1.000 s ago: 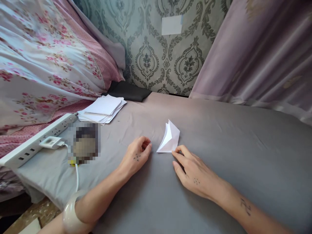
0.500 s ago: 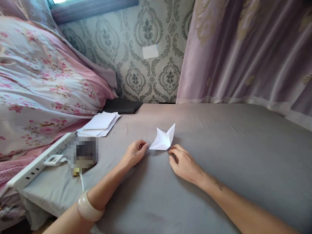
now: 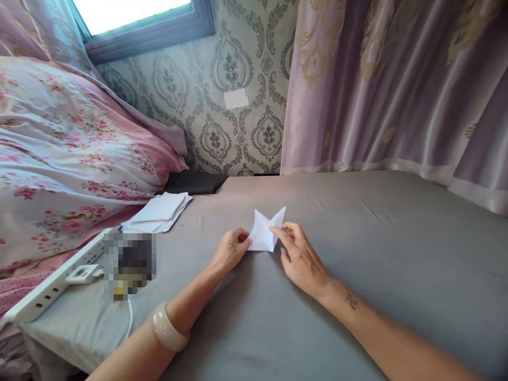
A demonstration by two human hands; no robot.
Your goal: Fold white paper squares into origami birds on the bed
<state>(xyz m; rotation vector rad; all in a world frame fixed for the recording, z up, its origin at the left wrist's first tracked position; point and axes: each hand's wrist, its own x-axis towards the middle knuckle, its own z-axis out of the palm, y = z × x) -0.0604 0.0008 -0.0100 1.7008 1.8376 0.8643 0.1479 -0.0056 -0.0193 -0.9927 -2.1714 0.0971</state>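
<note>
A folded sheet of white paper [image 3: 262, 235] stands partly raised on the grey cloth, two pointed corners sticking up at its top. My left hand [image 3: 232, 248] has its thumb and fingers closed at the paper's lower left corner, pinching it. From the other side, my right hand [image 3: 304, 259] reaches over the paper's right part. Its index finger lies stretched out on the paper's face, with the thumb apart from it below. Some of the right fingers pass behind the right-hand point, so their contact with the paper is partly hidden.
A stack of white paper [image 3: 159, 211] lies at the left, before a black flat item [image 3: 196, 182]. Nearer stand a power strip [image 3: 51, 283], a plugged-in white charger [image 3: 83, 274] and a blurred-out object [image 3: 133, 264] with a white cable. Floral bedding [image 3: 79, 148] rises behind them.
My left hand has moved right and taken hold of the paper's left corner. My right hand has moved up, bringing its index finger onto the paper. The camera view has tilted upward.
</note>
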